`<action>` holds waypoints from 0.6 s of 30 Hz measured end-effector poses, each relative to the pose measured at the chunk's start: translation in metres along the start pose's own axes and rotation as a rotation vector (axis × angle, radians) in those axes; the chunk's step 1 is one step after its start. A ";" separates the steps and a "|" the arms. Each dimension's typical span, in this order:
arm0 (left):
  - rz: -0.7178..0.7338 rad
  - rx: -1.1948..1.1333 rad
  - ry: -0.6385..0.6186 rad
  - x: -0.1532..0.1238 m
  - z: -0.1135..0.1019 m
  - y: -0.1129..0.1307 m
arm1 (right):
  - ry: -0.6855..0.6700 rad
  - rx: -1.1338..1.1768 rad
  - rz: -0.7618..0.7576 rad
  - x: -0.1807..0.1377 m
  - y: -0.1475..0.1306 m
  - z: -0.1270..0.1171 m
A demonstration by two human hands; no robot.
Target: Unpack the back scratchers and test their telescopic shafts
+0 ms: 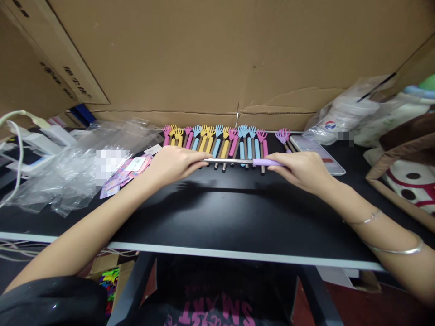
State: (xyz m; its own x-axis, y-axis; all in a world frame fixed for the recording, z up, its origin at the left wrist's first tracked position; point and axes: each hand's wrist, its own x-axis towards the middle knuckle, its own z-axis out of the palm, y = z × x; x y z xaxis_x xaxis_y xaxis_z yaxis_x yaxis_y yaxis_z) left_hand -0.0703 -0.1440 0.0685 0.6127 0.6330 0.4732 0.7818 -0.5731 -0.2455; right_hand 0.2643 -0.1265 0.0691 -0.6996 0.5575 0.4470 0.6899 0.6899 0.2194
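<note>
A back scratcher with a purple handle and a thin metal rod is held level above the desk. My left hand pinches the rod's left end; its claw does not show and may be hidden by the fingers. On the other end, my right hand is closed around the purple handle. Just behind lies a row of claw-headed back scratchers in pink, yellow and blue, such as a blue one. Purple back scratchers lie at the row's right end.
Clear plastic bags and colourful packets lie left on the black desk. A phone, a bagged cup and a patterned bag are right. Cardboard stands behind. Below left is an open box.
</note>
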 end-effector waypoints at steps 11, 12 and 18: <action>0.129 0.151 0.142 0.001 -0.001 -0.003 | -0.317 0.561 0.104 0.007 -0.002 0.002; 0.126 0.157 0.119 0.001 -0.003 -0.002 | -0.335 0.599 0.111 0.007 -0.003 0.002; 0.116 0.136 0.046 0.003 -0.002 0.003 | -0.373 0.624 0.156 0.008 -0.005 0.002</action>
State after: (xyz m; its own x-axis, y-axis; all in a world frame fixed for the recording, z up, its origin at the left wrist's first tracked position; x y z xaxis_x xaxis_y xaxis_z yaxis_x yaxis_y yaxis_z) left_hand -0.0663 -0.1451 0.0711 0.6958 0.5406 0.4729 0.7169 -0.5629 -0.4114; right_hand 0.2547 -0.1246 0.0701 -0.6957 0.7134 0.0838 0.6303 0.6622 -0.4052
